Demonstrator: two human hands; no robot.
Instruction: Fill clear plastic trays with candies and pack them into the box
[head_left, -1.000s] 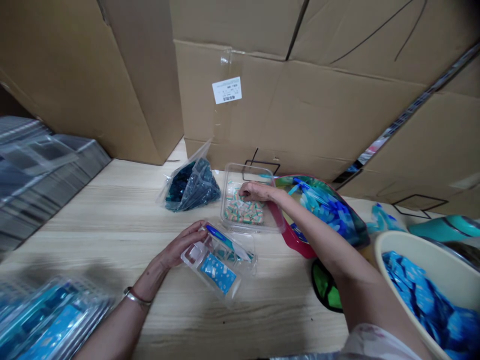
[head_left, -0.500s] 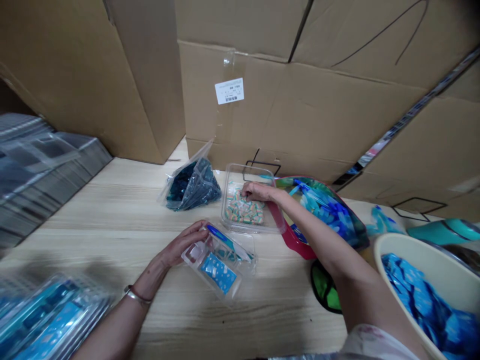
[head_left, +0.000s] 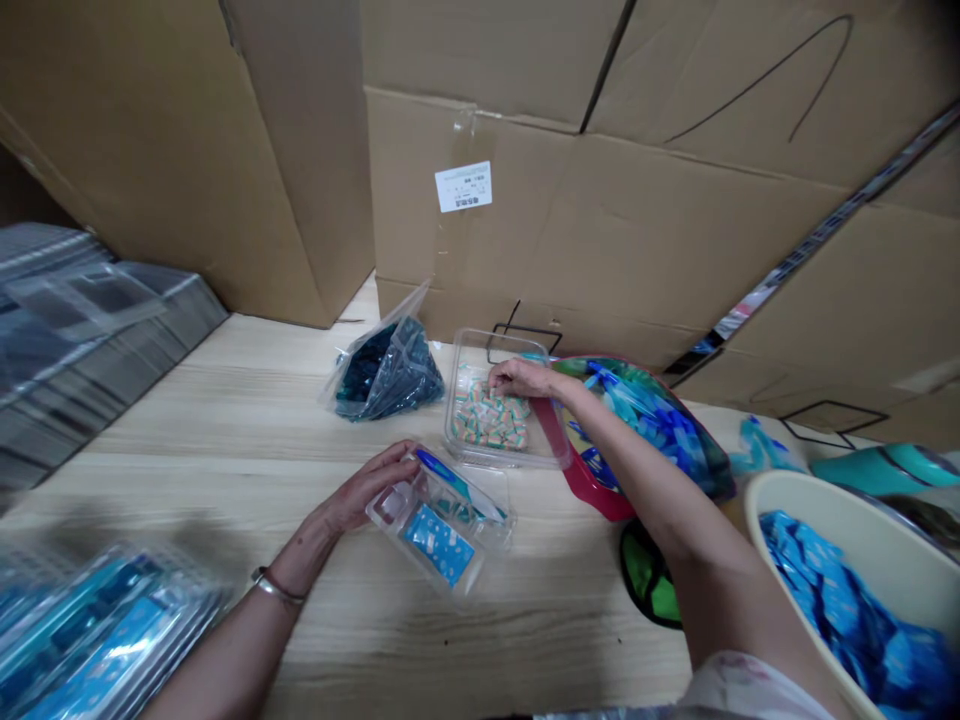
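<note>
My left hand [head_left: 373,487] grips the left edge of a clear plastic tray [head_left: 387,505] with moulded compartments, its thumb at the rim. Inside the tray lie a blue-and-white pen-shaped piece [head_left: 457,484], a blue packet with white dots [head_left: 440,543] and some small teal pieces [head_left: 454,510]. My right hand [head_left: 519,378] reaches into a clear plastic box [head_left: 459,352] with its fingers closed together. Under the fingertips spread many small cream, orange and green pieces [head_left: 491,420]. What the fingertips pinch, if anything, is too small to make out.
An open clear bag of dark teal pieces [head_left: 390,370] stands left of the box. Right are a red-rimmed bag of blue pieces [head_left: 660,420], a cream tub [head_left: 757,500] and a teal bottle [head_left: 881,468]. Stacked filled trays [head_left: 105,640] lie lower left; cardboard boxes [head_left: 585,220] rise behind.
My right hand has shifted very slightly right within the clear box. My left hand keeps the tray in nearly the same place; the whole view has moved a little.
</note>
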